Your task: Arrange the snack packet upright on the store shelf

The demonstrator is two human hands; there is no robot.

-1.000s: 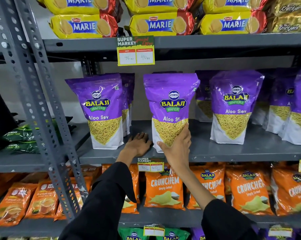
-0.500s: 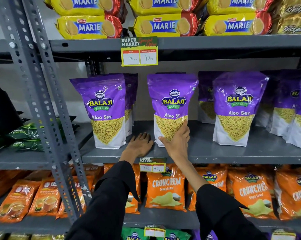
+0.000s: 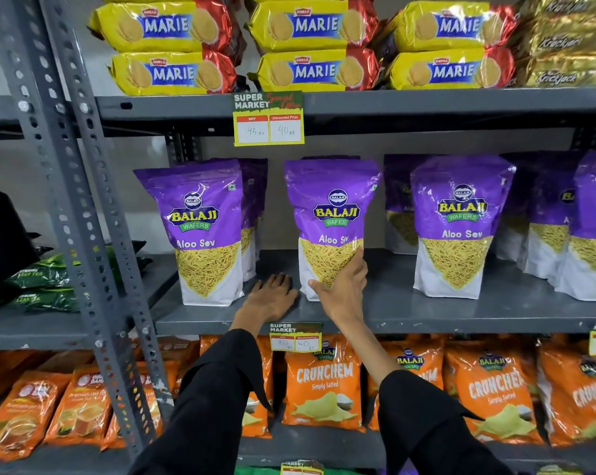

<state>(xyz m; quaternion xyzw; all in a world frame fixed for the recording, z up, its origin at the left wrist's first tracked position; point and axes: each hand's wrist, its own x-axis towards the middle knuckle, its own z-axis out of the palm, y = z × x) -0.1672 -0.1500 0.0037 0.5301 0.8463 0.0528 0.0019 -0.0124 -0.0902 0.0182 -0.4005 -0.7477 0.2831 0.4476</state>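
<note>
The packet (image 3: 331,228) stands on the middle shelf (image 3: 427,313), btwn two other purple packs, w/ its front facing out. It looks almost straight up, maybe tipped a tiny bit. The right hand (image 3: 341,289) holds it low down: thumb on one bottom corner, fingers wrapped on the other side. Prob so it won't fall over while it gets set. The left hand (image 3: 272,296) lies flat on the shelf just beside the packet, fingers together, holding nothing. I think it's there to steady the person. Job looks nearly done.
</note>
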